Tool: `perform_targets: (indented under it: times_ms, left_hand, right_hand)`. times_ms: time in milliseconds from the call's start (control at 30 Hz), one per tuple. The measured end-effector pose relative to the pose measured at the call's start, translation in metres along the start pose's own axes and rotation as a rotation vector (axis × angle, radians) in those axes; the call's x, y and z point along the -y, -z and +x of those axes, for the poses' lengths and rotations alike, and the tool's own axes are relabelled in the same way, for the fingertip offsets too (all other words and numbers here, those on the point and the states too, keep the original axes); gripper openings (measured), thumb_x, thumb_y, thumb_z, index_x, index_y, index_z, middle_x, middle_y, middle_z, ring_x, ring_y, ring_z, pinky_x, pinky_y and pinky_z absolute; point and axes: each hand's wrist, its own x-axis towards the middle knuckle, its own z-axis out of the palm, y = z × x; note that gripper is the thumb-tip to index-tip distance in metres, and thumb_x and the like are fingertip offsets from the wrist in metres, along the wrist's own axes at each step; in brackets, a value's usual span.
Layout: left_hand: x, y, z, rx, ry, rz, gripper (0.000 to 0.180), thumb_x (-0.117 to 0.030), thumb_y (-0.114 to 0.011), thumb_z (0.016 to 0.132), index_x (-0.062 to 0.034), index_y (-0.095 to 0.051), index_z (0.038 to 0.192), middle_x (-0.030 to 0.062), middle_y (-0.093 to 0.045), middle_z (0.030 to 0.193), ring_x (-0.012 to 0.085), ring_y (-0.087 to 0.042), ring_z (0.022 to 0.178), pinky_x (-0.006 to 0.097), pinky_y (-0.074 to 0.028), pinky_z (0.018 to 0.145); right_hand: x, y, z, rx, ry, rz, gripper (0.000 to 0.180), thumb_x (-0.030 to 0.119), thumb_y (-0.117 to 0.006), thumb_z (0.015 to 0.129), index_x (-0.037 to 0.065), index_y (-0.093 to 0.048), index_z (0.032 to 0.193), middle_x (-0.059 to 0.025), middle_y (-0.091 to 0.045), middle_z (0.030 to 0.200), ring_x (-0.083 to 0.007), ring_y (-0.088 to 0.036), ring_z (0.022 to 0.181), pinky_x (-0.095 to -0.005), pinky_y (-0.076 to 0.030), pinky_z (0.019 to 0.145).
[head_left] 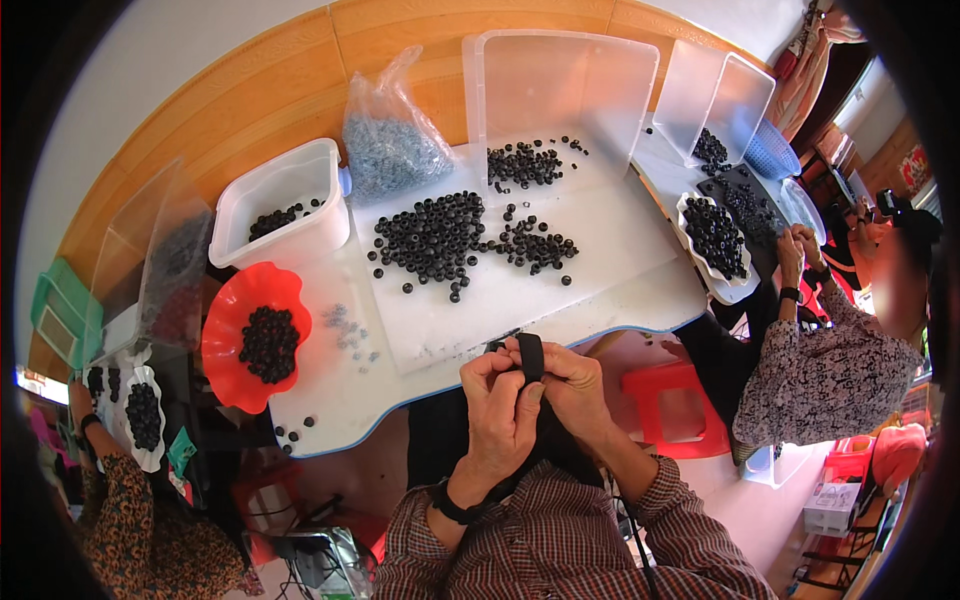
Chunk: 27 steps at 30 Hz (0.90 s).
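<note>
Both hands (530,385) pinching flat black elastic strap (531,357), below white foam board (520,270); loose black round beads (435,240) mostly unstrung, seemingly.

You are looking at a bright, evenly lit scene: the white table (610,250) is the brightest thing in view and close to washed out. Shadows on it are soft and faint. Around the table, its edges and the wooden floor bend strongly toward the rim, where a black fisheye border closes in. Beyond the table's right end, the picture turns smeared and soft.
</note>
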Motion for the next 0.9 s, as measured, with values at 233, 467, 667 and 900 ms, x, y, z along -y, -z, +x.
perform_targets:
  times_ms: [233,467,667,900]
  left_hand:
    - [0.002,0.003,-0.004,0.026,0.038,-0.057,0.014,-0.009,-0.064,0.092,0.0029,-0.058,0.089,0.0173,-0.04,0.119,0.0267,-0.048,0.104,0.038,-0.047,0.086]
    - [-0.002,-0.002,0.002,0.024,-0.046,0.01,0.014,-0.009,-0.064,0.092,0.0033,-0.059,0.088,0.0185,-0.036,0.126,0.0315,-0.049,0.112,0.043,-0.046,0.098]
    - [0.003,-0.012,-0.009,0.04,0.005,-0.013,0.013,-0.009,-0.064,0.092,0.0029,-0.059,0.089,0.0212,-0.037,0.132,0.0328,-0.048,0.117,0.044,-0.046,0.1]
    - [0.0,-0.013,-0.006,-0.089,0.045,-0.107,0.016,-0.012,-0.062,0.094,0.0039,-0.06,0.091,0.0218,-0.04,0.134,0.0325,-0.049,0.121,0.04,-0.046,0.1]
  right_hand:
    - [-0.002,0.003,0.003,0.115,0.112,-0.073,0.034,-0.007,-0.062,0.087,0.001,-0.066,0.12,-0.0118,-0.065,0.126,-0.0222,-0.065,0.11,-0.0316,-0.051,0.097]
    - [-0.026,0.005,0.008,0.179,0.254,-0.108,0.05,-0.006,-0.062,0.088,0.005,-0.055,0.136,-0.0111,-0.064,0.122,-0.0242,-0.069,0.098,-0.0308,-0.057,0.086]
    - [-0.019,0.008,0.008,0.111,0.29,-0.359,0.05,0.0,-0.068,0.086,0.006,-0.057,0.134,-0.0094,-0.07,0.105,-0.0187,-0.07,0.084,-0.0272,-0.059,0.072]
    - [-0.027,-0.012,0.008,-0.069,0.05,0.093,0.044,0.006,-0.072,0.087,0.004,-0.06,0.13,-0.0068,-0.07,0.1,-0.0119,-0.068,0.085,-0.024,-0.058,0.073]
